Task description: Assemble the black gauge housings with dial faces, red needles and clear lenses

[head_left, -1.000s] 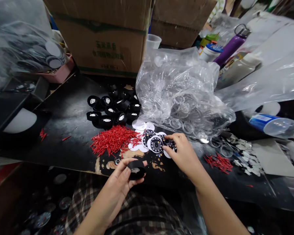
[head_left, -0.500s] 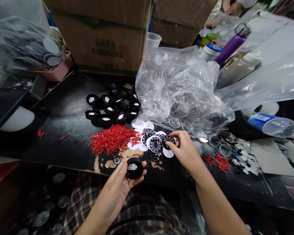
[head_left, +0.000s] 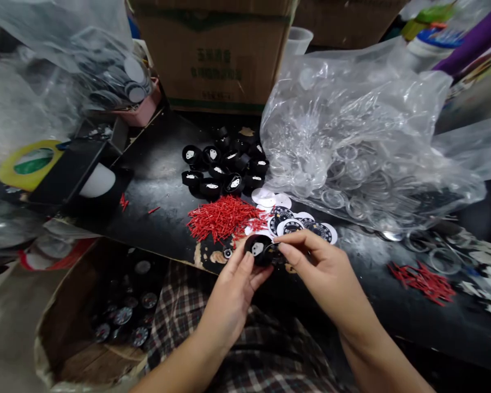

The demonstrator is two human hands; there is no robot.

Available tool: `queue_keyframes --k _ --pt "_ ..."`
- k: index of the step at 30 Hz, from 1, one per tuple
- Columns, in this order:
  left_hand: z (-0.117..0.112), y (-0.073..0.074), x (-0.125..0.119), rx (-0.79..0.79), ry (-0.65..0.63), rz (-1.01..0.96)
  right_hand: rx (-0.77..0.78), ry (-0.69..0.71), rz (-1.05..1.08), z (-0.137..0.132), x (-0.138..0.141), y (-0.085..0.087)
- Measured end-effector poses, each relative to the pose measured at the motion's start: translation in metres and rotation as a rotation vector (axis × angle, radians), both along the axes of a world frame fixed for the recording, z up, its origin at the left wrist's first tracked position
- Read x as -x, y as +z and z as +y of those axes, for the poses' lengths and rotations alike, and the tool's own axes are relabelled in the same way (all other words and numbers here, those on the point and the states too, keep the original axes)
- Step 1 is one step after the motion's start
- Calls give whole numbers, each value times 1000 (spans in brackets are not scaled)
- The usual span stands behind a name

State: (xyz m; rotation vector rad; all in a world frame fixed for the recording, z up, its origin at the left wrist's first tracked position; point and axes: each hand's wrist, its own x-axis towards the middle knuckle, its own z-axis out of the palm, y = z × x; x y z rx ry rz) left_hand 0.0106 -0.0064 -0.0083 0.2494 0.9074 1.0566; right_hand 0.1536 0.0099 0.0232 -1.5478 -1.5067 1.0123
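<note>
My left hand [head_left: 239,278] is closed around a round black housing [head_left: 257,245], with a white piece showing inside its open face. Right against the housing, my right hand [head_left: 315,262] pinches a black printed dial disc [head_left: 273,252] by its edge, tilted at the opening. Behind my hands lie loose dial discs [head_left: 292,226], some black-printed and some showing white. To their left spreads a heap of red pointers [head_left: 225,218]. Several more black housings [head_left: 233,183] stand grouped beyond the heap. A small dark ring-like part [head_left: 228,253] sits just left of my left hand.
A clear plastic bag of transparent rings [head_left: 352,158] fills the back right. Cardboard box [head_left: 213,60] stands behind. More red pointers [head_left: 423,281] and white flat pieces [head_left: 489,273] lie at right. Below the table's left edge, an open container [head_left: 49,338] holds finished-looking dials. Yellow tape roll [head_left: 8,169] is far left.
My right hand has lifted a dial disc from the pile and brought it left to the housing in my left hand. The camera view has shifted left.
</note>
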Motion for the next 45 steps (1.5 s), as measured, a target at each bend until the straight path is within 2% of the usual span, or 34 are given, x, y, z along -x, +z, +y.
queue_keyframes --k 4,7,11,15,19,24,28,31,34,36,38,41,45 --pt "-7 -7 0 -126 -48 79 -93 -21 -89 1 12 0" --pt "-9 -12 1 -179 -81 143 25 -19 -62 1 12 -3" --pt "-9 -14 5 -202 -132 155 185 0 75 3 8 -7" --pt "-7 -14 4 -247 -139 163 174 24 43 3 5 -11" --pt "-8 -13 3 -225 -161 194 180 36 35 -4 5 -15" --pt "-14 -12 16 -289 -219 388 163 150 4 -16 8 -17" --pt "-17 -16 34 -257 -166 448 111 300 -51 -9 16 -14" --pt "-16 -20 47 -189 -42 452 42 374 -135 7 28 -14" --pt "-11 -19 57 -137 136 429 -44 354 -521 22 45 -17" --pt "-9 -16 60 -136 202 398 -98 322 -764 30 56 -21" --pt "-7 -12 59 -142 224 355 -137 312 -860 33 63 -25" --pt "-6 -9 54 -131 223 309 -116 327 -825 34 63 -28" --pt "-2 -8 41 -131 181 262 -76 358 -583 27 49 -23"
